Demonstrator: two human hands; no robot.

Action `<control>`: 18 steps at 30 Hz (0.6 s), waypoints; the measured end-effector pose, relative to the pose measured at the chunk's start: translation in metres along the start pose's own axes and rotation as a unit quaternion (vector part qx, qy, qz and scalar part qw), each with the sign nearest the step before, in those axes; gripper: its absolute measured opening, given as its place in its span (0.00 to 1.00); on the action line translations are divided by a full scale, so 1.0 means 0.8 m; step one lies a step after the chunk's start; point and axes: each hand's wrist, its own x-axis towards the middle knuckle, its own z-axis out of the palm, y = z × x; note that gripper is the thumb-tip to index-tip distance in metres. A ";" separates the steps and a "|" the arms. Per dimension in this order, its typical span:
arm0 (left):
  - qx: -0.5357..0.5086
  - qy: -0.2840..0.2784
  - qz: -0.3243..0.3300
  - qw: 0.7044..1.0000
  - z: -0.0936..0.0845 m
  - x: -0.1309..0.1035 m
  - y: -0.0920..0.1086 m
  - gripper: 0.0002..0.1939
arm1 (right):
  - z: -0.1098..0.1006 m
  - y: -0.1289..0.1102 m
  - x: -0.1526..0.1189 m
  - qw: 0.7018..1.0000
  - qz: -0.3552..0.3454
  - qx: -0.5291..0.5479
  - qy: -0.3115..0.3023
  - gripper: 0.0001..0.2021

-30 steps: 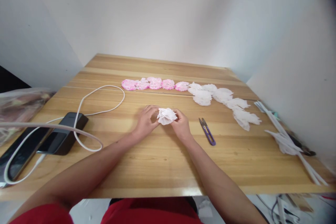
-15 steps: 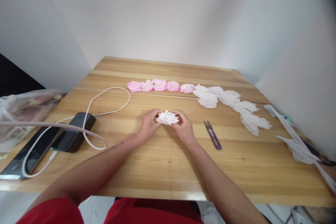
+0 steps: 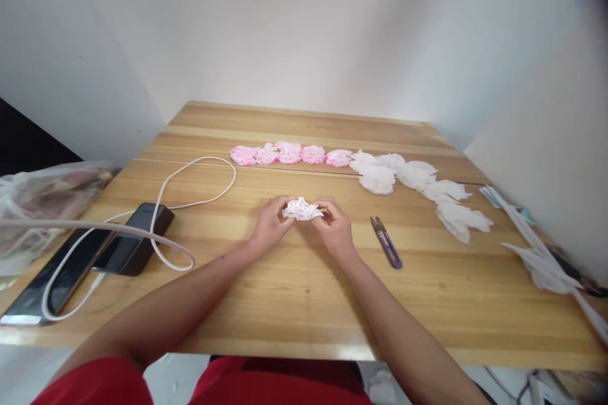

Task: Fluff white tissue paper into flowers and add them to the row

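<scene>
On the wooden surface (image 3: 294, 291), mid-front, both hands pinch a white paper flower (image 3: 302, 209): left hand (image 3: 268, 225) and right hand (image 3: 336, 228) each keep a clenched grip on it, purple snips (image 3: 387, 242) just beside.

Since a second ago the white paper flower (image 3: 303, 209) has been flattened lower between both hands.

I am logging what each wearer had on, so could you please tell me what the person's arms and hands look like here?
Both forearms are bare from the wrist to past the elbow. The left hand and the right hand wear no gloves, and no rings, watch or bracelets show. Red short sleeves appear at the bottom edge on the left side; more red clothing lies below the table edge.
</scene>
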 end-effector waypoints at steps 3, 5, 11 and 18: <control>-0.015 0.003 -0.003 1.000 0.000 -0.001 0.001 0.13 | 0.000 0.004 0.001 1.000 0.007 -0.010 0.012 0.08; -0.017 0.009 0.002 1.000 0.000 -0.002 0.002 0.10 | 0.000 0.006 0.001 1.000 0.008 -0.011 0.015 0.08; 0.007 0.031 0.029 0.999 -0.003 0.000 0.004 0.06 | 0.003 0.002 -0.002 1.000 0.024 0.011 0.004 0.12; 0.015 0.037 0.033 0.999 -0.005 0.001 0.004 0.06 | 0.001 -0.008 -0.004 1.000 0.007 -0.009 -0.011 0.10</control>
